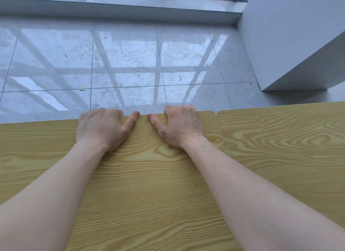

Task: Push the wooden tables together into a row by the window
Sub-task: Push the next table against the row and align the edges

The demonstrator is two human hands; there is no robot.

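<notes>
The left hand [101, 128] and right hand [182, 126] both hook their fingers over the far edge of the near wooden table [149, 176], thumbs flat on top. Its yellow grained top nearly abuts a second table [280, 138] on the right. Two tables show; no writing is legible. Glossy floor tiles [127, 60] separate them from the window sill [112, 9].

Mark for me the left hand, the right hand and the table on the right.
left hand [100, 128]: head view, back of the hand.
right hand [183, 126]: head view, back of the hand.
right table [280, 138]: head view, bare top near its far edge.
</notes>
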